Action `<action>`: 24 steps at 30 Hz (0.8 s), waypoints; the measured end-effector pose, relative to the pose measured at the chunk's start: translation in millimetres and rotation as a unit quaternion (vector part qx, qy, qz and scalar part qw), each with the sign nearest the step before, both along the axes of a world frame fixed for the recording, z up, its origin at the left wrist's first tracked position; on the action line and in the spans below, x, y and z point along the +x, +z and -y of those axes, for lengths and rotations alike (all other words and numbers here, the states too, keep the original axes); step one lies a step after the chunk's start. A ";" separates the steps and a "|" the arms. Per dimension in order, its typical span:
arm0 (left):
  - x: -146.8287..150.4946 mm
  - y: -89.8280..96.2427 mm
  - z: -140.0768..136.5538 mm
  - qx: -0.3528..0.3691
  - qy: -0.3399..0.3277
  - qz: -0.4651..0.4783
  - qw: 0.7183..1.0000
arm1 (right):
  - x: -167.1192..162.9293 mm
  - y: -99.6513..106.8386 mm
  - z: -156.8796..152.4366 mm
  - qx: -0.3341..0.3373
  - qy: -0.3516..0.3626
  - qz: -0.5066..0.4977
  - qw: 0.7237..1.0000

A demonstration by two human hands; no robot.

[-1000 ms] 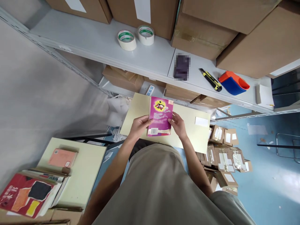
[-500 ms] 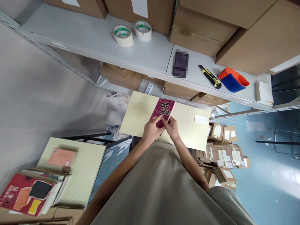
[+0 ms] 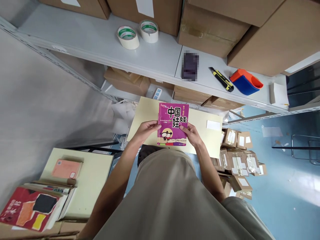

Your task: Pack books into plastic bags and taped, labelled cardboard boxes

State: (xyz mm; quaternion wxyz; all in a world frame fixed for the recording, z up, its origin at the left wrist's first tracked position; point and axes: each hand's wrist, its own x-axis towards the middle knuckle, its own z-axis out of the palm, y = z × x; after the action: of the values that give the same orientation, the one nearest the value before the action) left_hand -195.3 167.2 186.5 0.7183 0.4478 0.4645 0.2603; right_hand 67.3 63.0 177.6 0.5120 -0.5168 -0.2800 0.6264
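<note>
A purple book (image 3: 172,128) with black Chinese lettering and two cartoon figures faces up at me, held level above the cream tabletop (image 3: 200,136). My left hand (image 3: 148,130) grips its left edge, thumb on the cover. On the opposite edge my right hand (image 3: 192,133) is closed the same way, thumb over the front. The fingers behind the book are hidden. Right of the book, a white slip (image 3: 213,125) lies on the tabletop.
On the grey shelf (image 3: 100,46) ahead are tape rolls (image 3: 149,31), a blurred dark object (image 3: 190,66), a yellow-black cutter (image 3: 222,79) and an orange-blue tape dispenser (image 3: 246,81). Books (image 3: 30,206) are stacked at lower left; cartons (image 3: 237,160) lie on the floor at right.
The book was tilted with both hands close together at its lower end. Now it is turned squarely face up, and my hands have moved apart to its two sides.
</note>
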 end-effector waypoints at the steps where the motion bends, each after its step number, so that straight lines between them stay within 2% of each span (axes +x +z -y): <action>1: 0.7 3.5 1.7 0.006 0.003 0.000 1.000 | 0.3 0.0 -0.2 0.003 0.003 0.002 1.000; 6: -5.3 14.3 5.7 0.056 0.010 -0.013 0.998 | 2.3 6.4 -2.5 0.032 0.017 0.048 0.998; 10: -16.3 19.1 6.4 0.129 0.030 -0.052 0.990 | 4.6 16.3 -5.9 0.095 0.023 0.122 0.988; 14: -20.7 27.4 8.4 0.240 0.045 0.016 0.970 | 3.8 29.9 -9.2 0.190 0.030 0.180 0.965; 16: -20.9 32.3 10.4 0.274 0.043 0.031 0.960 | 2.1 36.2 -10.2 0.206 0.018 0.196 0.959; 20: -22.0 40.3 14.3 0.293 0.047 0.022 0.955 | 0.4 41.2 -8.2 0.203 0.021 0.202 0.958; 24: -23.8 42.8 16.0 0.252 0.062 0.020 0.966 | 2.3 35.8 -1.3 0.186 0.020 0.171 0.967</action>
State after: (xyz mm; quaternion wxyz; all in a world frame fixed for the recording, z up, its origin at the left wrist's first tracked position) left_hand -219.0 151.2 229.3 0.5742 0.5791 0.3962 0.4218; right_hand 69.6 64.3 213.4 0.5312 -0.5063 -0.4855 0.4751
